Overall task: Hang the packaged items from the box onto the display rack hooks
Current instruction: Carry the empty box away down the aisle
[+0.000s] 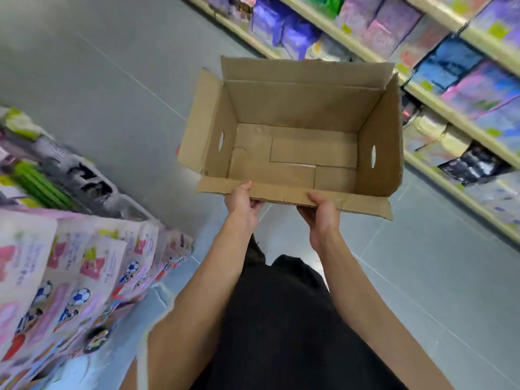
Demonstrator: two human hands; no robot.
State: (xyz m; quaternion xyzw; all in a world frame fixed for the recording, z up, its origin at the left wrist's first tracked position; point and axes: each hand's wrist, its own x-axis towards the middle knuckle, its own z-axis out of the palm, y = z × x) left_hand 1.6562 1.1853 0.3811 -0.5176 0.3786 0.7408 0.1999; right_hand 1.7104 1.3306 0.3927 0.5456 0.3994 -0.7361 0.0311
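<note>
From the head camera, the cardboard box (292, 142) sat in the centre of the frame, held out over the grey floor (112, 94) with its top flaps spread open. Inside, nothing but bare cardboard showed: no packaged items were left in it. The left hand (242, 204) pinched the near flap at lower centre, thumb on top and fingers curled under the edge. The right hand (323, 212) did the same just beside it, thumb over the flap, fingers hidden beneath.

On the lower left of the frame, packaged items (84, 277) with football prints hung or stood in rows; blur hid any hooks, so I could not tell how they were fastened. Along the upper right ran shelves (439, 102) stacked with purple, pink and blue packs.

The risk, as I judged it, lay in that grip. Both hands held only one flap, close together, so the whole box hung off a single fold, and the flap could bend or tear. A swing to the left could also knock its corner into the packs there and unseat them. With the box looking empty, the hanging seemed done.
</note>
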